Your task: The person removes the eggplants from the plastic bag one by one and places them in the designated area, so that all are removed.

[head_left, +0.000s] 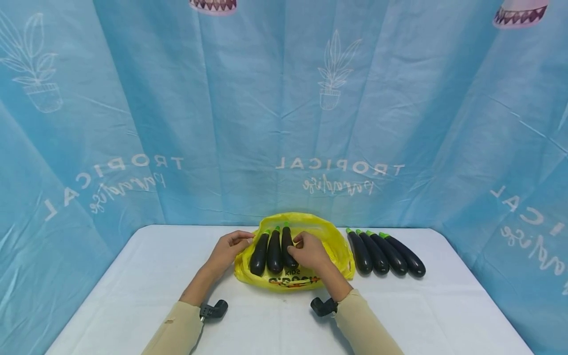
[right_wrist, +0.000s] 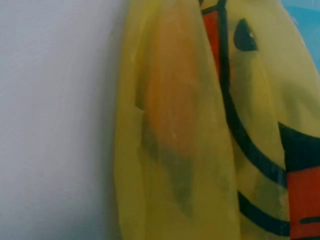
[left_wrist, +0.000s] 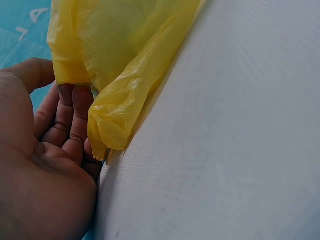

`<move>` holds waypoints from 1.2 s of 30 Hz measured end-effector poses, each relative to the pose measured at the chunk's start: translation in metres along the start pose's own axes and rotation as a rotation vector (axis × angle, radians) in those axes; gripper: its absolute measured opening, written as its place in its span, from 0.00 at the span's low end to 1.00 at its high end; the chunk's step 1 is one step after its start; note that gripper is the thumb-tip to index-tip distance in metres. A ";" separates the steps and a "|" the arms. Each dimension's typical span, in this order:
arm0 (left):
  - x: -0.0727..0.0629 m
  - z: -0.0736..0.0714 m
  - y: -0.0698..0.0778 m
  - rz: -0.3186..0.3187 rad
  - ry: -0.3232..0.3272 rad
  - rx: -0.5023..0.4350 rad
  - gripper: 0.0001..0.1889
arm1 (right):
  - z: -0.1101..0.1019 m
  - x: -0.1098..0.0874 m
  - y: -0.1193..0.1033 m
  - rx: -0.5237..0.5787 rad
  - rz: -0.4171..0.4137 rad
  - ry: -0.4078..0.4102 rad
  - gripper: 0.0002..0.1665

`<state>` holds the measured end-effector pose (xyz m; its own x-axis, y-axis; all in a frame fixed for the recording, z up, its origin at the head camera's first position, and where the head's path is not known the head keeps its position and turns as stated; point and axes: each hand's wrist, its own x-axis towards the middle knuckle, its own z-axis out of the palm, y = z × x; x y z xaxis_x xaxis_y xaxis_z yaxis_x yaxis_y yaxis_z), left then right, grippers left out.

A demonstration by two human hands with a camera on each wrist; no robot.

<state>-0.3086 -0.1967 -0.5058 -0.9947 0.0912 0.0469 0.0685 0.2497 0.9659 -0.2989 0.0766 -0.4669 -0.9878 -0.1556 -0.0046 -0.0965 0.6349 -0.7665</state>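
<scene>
A yellow plastic bag point(head_left: 334, 239) lies with its mouth spread wide on the white table. Three dark eggplants point(head_left: 274, 252) rest side by side in it, green stems pointing away from me. My left hand point(head_left: 225, 255) pinches the bag's left edge; in the left wrist view the thumb and fingers meet at the yellow film point(left_wrist: 120, 55). With thumb and fingers, my right hand point(head_left: 312, 252) holds the rightmost eggplant point(head_left: 287, 242) inside the bag. The right wrist view shows only the bag's printed side point(right_wrist: 175, 115), which hides that hand.
Several more eggplants point(head_left: 376, 255) lie in a slanted row on the white table point(head_left: 284, 323), just right of the bag. A blue printed curtain point(head_left: 266, 123) hangs behind the table and along both sides.
</scene>
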 end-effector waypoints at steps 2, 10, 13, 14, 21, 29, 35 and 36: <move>-0.001 0.000 0.001 0.006 0.001 -0.004 0.15 | 0.001 0.000 0.000 -0.024 -0.007 -0.002 0.21; -0.001 0.000 0.002 0.005 0.002 0.004 0.14 | 0.005 -0.002 0.000 -0.080 -0.015 0.005 0.23; -0.002 0.001 0.000 0.010 -0.002 0.006 0.14 | 0.006 -0.004 -0.002 -0.079 0.012 0.002 0.22; -0.002 0.000 0.000 0.011 -0.003 0.008 0.14 | 0.006 -0.005 -0.002 -0.077 0.023 0.002 0.22; -0.001 0.000 -0.002 0.014 -0.003 0.009 0.14 | 0.005 -0.009 -0.008 -0.093 0.060 0.010 0.20; -0.001 0.001 0.000 0.012 0.000 -0.002 0.16 | 0.004 -0.012 -0.008 -0.123 0.053 0.017 0.20; 0.001 0.001 -0.001 0.007 0.000 0.002 0.16 | 0.003 -0.014 -0.009 -0.140 0.038 0.033 0.20; 0.001 0.001 -0.001 0.006 0.001 0.002 0.16 | 0.003 -0.014 -0.010 -0.143 0.034 0.037 0.21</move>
<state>-0.3093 -0.1961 -0.5072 -0.9944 0.0915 0.0535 0.0750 0.2514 0.9650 -0.2838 0.0704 -0.4613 -0.9943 -0.1064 -0.0034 -0.0770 0.7408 -0.6673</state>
